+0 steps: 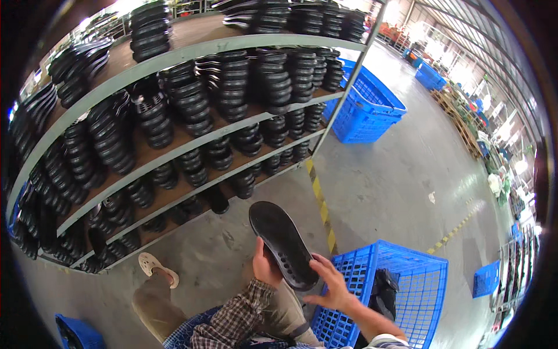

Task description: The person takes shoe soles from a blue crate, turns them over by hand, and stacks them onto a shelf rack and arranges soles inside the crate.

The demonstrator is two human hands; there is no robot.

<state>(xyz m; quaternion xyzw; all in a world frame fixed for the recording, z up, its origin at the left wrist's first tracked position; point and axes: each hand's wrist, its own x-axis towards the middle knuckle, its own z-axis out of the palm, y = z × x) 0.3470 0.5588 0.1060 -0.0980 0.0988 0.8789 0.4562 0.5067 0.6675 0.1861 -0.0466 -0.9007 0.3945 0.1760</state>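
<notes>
A black shoe sole [278, 235] with a row of small holes near its heel end is held tilted over my lap. My left hand [266, 266] is closed round its left side, the thumb along the edge and the other fingers hidden beneath. At the sole's lower right edge, my right hand [333, 286] has its fingertips against the rim. Its fingers and thumb are spread apart rather than wrapped round the sole. Just right of that hand stands a blue plastic crate [378, 256] with a black bag [383, 294] inside.
A metal rack [192, 52] with brown shelves bears several stacks of black soles [232, 87] ahead and to the left. Beyond its right end is a large blue bin [363, 119]. Yellow-black tape [318, 198] marks the floor. Another blue container [81, 331] sits at lower left.
</notes>
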